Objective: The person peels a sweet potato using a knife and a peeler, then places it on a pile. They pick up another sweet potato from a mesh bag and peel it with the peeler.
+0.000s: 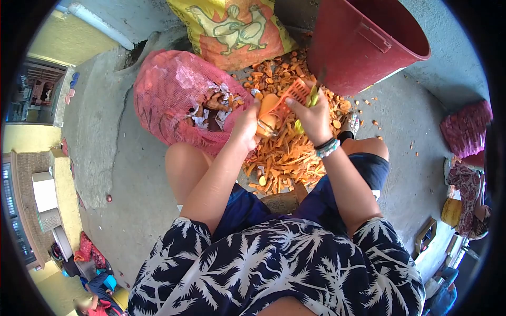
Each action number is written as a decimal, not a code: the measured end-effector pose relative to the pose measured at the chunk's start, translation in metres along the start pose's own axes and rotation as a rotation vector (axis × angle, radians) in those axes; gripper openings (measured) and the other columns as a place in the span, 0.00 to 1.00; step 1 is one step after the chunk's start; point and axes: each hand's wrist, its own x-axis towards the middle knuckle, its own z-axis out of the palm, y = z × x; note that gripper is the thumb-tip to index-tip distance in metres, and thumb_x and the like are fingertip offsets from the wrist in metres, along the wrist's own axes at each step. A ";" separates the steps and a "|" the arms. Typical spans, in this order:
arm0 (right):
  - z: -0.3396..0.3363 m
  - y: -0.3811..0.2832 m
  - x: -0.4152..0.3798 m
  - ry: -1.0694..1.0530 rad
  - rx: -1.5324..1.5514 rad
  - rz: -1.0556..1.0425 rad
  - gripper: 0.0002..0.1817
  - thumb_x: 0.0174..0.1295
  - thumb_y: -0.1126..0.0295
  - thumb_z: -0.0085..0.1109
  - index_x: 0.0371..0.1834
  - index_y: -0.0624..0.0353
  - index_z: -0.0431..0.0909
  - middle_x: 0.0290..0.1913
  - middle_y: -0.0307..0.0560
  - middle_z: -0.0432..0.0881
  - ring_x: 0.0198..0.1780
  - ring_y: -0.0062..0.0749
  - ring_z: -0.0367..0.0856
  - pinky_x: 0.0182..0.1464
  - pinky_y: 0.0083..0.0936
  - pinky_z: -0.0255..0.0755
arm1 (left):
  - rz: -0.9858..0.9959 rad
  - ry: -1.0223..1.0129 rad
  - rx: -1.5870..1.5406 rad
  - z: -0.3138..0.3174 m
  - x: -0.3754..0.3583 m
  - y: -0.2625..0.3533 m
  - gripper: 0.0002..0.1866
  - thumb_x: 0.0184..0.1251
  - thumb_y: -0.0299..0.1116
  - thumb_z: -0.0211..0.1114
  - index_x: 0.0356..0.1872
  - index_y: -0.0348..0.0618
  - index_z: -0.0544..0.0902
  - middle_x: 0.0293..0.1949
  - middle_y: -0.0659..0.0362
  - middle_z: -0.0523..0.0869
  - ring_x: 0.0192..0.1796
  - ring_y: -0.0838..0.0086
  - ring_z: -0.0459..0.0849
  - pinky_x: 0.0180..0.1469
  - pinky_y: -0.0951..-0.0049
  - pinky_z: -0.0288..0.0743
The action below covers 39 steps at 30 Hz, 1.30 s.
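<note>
My left hand (246, 125) is closed around an orange root vegetable (268, 105), partly peeled, with brown skin at its lower end. Against its upper side lies a perforated orange tool (298, 91), and my right hand (314, 117) is closed on that tool's yellow-green handle. Below both hands a heap of orange peelings and cut pieces (290, 162) covers the floor between my legs. A pink mesh sack (167, 100) stands at the left, open, with brown roots and scraps of paper inside.
Behind the heap are a yellow and orange sack (232, 31) with printed birds and a large red bin (363, 47). A purple mesh sack (466, 129) is at the far right. People sit at the lower left and right edges.
</note>
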 end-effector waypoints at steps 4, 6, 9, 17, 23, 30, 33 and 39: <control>0.000 0.006 0.028 0.047 -0.070 -0.010 0.19 0.49 0.78 0.65 0.45 0.64 0.73 0.41 0.43 0.79 0.42 0.26 0.79 0.44 0.22 0.75 | -0.069 -0.058 0.080 -0.012 0.005 -0.001 0.21 0.72 0.50 0.41 0.47 0.44 0.75 0.34 0.61 0.82 0.32 0.77 0.82 0.31 0.74 0.76; -0.013 0.015 0.050 0.162 -0.161 -0.063 0.18 0.50 0.78 0.64 0.45 0.64 0.72 0.41 0.44 0.80 0.42 0.26 0.79 0.42 0.21 0.75 | -0.098 -0.176 0.029 -0.023 0.012 -0.004 0.22 0.72 0.50 0.40 0.48 0.44 0.74 0.34 0.59 0.82 0.31 0.75 0.82 0.30 0.73 0.76; -0.034 0.018 0.066 0.299 -0.039 -0.074 0.18 0.51 0.78 0.63 0.45 0.64 0.70 0.38 0.45 0.81 0.39 0.23 0.80 0.38 0.17 0.75 | -0.141 -0.176 0.005 -0.011 -0.011 0.005 0.24 0.71 0.52 0.40 0.49 0.42 0.73 0.34 0.56 0.81 0.32 0.71 0.81 0.33 0.70 0.77; 0.001 -0.017 -0.003 -0.051 -0.129 -0.071 0.21 0.49 0.76 0.67 0.46 0.61 0.71 0.40 0.42 0.79 0.44 0.24 0.78 0.45 0.24 0.75 | -0.117 -0.055 0.129 -0.014 0.009 -0.006 0.21 0.70 0.52 0.41 0.46 0.49 0.75 0.36 0.63 0.81 0.38 0.77 0.79 0.34 0.73 0.72; -0.031 -0.005 0.049 0.253 -0.106 -0.160 0.17 0.51 0.79 0.62 0.44 0.63 0.69 0.36 0.45 0.81 0.37 0.26 0.80 0.39 0.21 0.76 | -0.131 0.048 0.159 -0.012 -0.004 -0.005 0.25 0.70 0.54 0.41 0.52 0.45 0.73 0.41 0.59 0.80 0.36 0.74 0.79 0.37 0.72 0.74; 0.008 -0.002 0.007 0.124 -0.276 -0.077 0.17 0.48 0.78 0.65 0.41 0.64 0.72 0.38 0.45 0.81 0.38 0.27 0.80 0.39 0.23 0.76 | -0.072 0.090 0.175 -0.017 0.016 -0.017 0.40 0.62 0.68 0.32 0.57 0.42 0.68 0.52 0.54 0.76 0.52 0.70 0.76 0.52 0.67 0.71; -0.011 0.008 0.044 0.360 -0.413 -0.174 0.16 0.48 0.78 0.65 0.40 0.63 0.72 0.35 0.45 0.81 0.36 0.27 0.80 0.38 0.23 0.76 | -0.074 0.058 0.266 -0.012 0.003 -0.008 0.41 0.61 0.70 0.32 0.55 0.42 0.69 0.46 0.57 0.77 0.44 0.74 0.77 0.42 0.71 0.73; -0.021 0.010 0.042 0.311 -0.262 -0.216 0.17 0.50 0.75 0.64 0.42 0.63 0.71 0.34 0.45 0.81 0.35 0.25 0.79 0.36 0.21 0.72 | -0.030 0.016 0.090 -0.010 -0.007 0.003 0.35 0.59 0.69 0.43 0.50 0.47 0.72 0.36 0.61 0.75 0.36 0.75 0.76 0.34 0.73 0.71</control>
